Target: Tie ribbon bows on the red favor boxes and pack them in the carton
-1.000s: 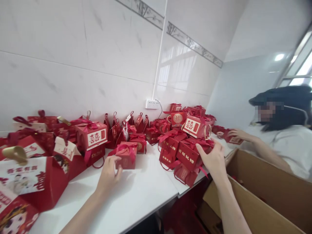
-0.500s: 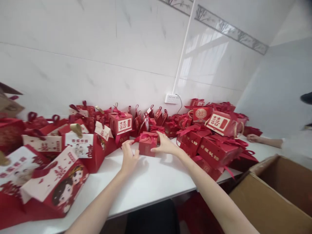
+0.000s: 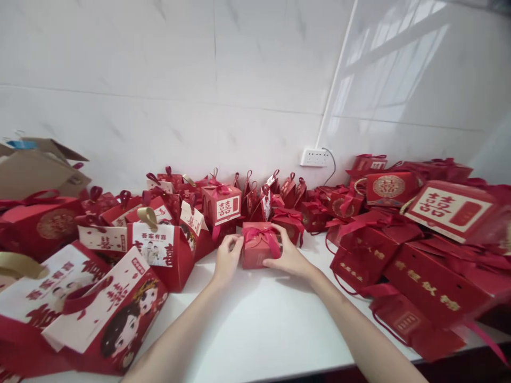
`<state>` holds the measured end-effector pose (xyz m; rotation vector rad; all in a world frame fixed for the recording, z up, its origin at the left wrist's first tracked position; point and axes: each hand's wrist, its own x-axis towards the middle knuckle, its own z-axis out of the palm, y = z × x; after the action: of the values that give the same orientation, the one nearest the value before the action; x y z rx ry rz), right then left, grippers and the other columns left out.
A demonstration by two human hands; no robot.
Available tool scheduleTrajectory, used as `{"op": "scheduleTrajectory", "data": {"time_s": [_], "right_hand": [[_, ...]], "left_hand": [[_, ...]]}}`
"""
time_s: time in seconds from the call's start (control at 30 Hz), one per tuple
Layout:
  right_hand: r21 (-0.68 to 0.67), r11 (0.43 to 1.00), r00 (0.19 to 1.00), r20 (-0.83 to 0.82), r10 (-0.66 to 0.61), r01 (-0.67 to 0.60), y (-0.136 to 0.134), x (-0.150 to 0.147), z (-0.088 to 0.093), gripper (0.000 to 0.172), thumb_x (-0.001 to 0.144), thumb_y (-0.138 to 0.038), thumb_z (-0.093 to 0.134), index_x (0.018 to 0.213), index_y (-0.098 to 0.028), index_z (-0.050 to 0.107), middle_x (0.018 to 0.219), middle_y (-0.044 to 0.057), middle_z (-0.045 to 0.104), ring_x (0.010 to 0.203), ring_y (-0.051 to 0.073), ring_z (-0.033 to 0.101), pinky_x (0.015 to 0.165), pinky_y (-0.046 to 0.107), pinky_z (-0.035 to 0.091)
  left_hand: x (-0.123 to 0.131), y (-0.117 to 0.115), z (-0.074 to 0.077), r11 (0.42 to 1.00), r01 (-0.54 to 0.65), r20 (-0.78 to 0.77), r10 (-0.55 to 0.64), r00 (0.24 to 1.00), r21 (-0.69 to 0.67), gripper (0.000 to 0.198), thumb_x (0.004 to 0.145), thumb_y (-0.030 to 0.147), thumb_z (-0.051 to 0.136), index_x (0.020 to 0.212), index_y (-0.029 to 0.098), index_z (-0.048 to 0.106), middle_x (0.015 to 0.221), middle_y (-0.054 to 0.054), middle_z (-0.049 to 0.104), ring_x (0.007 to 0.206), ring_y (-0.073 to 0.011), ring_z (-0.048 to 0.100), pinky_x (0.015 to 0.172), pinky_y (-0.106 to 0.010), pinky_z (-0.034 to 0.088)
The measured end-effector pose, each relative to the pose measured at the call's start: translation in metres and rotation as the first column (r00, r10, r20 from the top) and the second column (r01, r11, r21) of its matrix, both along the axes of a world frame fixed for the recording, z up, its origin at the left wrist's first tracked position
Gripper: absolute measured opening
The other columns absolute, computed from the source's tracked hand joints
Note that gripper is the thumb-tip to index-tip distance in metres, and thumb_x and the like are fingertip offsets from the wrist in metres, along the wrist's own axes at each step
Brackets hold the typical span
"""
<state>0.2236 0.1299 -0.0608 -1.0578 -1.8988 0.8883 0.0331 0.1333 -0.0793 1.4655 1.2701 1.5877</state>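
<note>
A small red gift box (image 3: 255, 256) with a crimson ribbon bow (image 3: 261, 234) on its lid stands upright on the white table (image 3: 255, 324) in front of me. My right hand (image 3: 290, 256) grips its right side, the thumb on the front face and the fingers reaching behind. Against the left side rests my left hand (image 3: 229, 259), its fingers curled and pressed together at the box's edge. Just behind sits another ribboned red box (image 3: 289, 221). To the left of that, a red box with a white label (image 3: 221, 205) stands among others.
Several red gift boxes with cartoon figures (image 3: 125, 324) crowd the left. Stacked red boxes with gold lettering (image 3: 433, 276) fill the right. An opened cardboard carton (image 3: 48, 170) is at the far left. A white socket strip (image 3: 316, 157) with a cable hangs on the tiled wall.
My view has turned left and closer to the table. The box has been turned, with its bow now spread over the front edge. My left hand has curled in closer against it.
</note>
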Motion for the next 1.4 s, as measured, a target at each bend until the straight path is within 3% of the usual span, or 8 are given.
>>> {"op": "scheduleTrajectory", "data": {"time_s": [0.1,0.33,0.53,0.73,0.93,1.07,1.2,1.4], "right_hand": [[-0.039,0.998,0.999,0.017,0.046,-0.045,-0.001,0.009,0.0,0.111,0.062,-0.026,0.074,0.142,-0.022,-0.002,0.141,0.018,0.028,0.126,0.024,0.041,0.105,0.044,0.033],[0.221,0.965,0.99,0.008,-0.144,0.138,0.007,0.009,-0.008,0.108,0.058,-0.031,0.078,0.141,-0.027,0.009,0.138,0.014,0.028,0.128,0.028,0.035,0.105,0.047,0.033],[0.359,0.903,0.97,-0.036,-0.239,0.236,0.002,0.005,-0.007,0.104,0.059,-0.036,0.078,0.139,-0.026,0.012,0.137,0.014,0.029,0.129,0.032,0.033,0.107,0.049,0.031],[0.414,0.885,0.977,-0.073,-0.2,0.212,0.001,0.005,-0.007,0.098,0.06,-0.034,0.078,0.135,-0.027,0.015,0.138,0.014,0.028,0.126,0.035,0.036,0.101,0.049,0.04],[0.569,0.808,0.987,-0.046,-0.155,0.154,0.006,0.011,-0.01,0.086,0.067,-0.026,0.071,0.136,-0.025,0.019,0.138,0.013,0.03,0.131,0.029,0.032,0.1,0.047,0.042],[0.545,0.829,0.99,-0.014,-0.138,0.123,0.004,0.011,-0.01,0.082,0.069,-0.03,0.069,0.136,-0.023,0.022,0.138,0.015,0.032,0.129,0.029,0.036,0.099,0.046,0.044],[0.429,0.891,0.985,0.015,-0.17,0.147,0.004,0.01,-0.017,0.083,0.067,-0.037,0.069,0.136,-0.022,0.025,0.138,0.016,0.035,0.121,0.034,0.046,0.098,0.053,0.042],[0.458,0.879,0.988,0.014,-0.152,0.128,0.018,0.006,-0.04,0.093,0.059,-0.04,0.07,0.138,-0.038,0.022,0.138,0.012,0.039,0.117,0.04,0.049,0.095,0.052,0.044]], "left_hand": [[0.003,-0.004,0.005,0.999,0.036,-0.003,-0.036,0.999,-0.02,0.03,0.076,0.047,0.054,0.066,0.018,0.055,0.092,-0.006,0.064,0.091,-0.0188,0.059,0.084,-0.031,0.046],[0.007,-0.019,0.021,0.995,0.103,-0.05,-0.102,0.994,0.008,0.028,0.079,0.042,0.054,0.064,0.018,0.054,0.111,-0.007,0.058,0.103,-0.0197,0.055,0.09,-0.031,0.043],[0.009,-0.034,0.026,0.989,-0.017,-0.238,0.052,0.97,0.147,0.029,0.08,0.04,0.053,0.061,0.019,0.05,0.069,0.0,0.051,0.066,-0.0128,0.051,0.065,-0.025,0.043],[0.014,-0.043,0.023,0.986,0.153,-0.485,-0.166,0.859,-0.067,0.025,0.079,0.039,0.049,0.062,0.021,0.053,0.042,0.006,0.048,0.039,-0.0099,0.044,0.05,-0.022,0.035],[-0.003,-0.034,0.024,0.767,0.44,-0.296,-0.605,0.74,-0.468,0.012,0.069,0.025,0.058,0.059,0.019,0.056,0.049,0.0,0.06,0.04,-0.0142,0.055,0.042,-0.023,0.039],[-0.024,-0.022,0.032,0.876,0.219,-0.227,-0.34,0.913,-0.431,0.013,0.067,0.016,0.058,0.055,0.017,0.054,0.048,0.0,0.058,0.04,-0.014,0.053,0.042,-0.024,0.04],[-0.02,-0.025,0.042,0.968,-0.067,-0.221,0.012,0.975,-0.242,0.026,0.088,0.022,0.03,0.078,0.017,0.053,0.076,-0.004,0.065,0.065,-0.0131,0.062,0.059,-0.025,0.048],[-0.001,-0.027,0.026,0.994,-0.074,-0.191,0.057,0.98,-0.082,0.006,0.084,0.026,0.054,0.082,0.023,0.049,0.077,-0.002,0.062,0.069,-0.0135,0.057,0.064,-0.027,0.05]]}}
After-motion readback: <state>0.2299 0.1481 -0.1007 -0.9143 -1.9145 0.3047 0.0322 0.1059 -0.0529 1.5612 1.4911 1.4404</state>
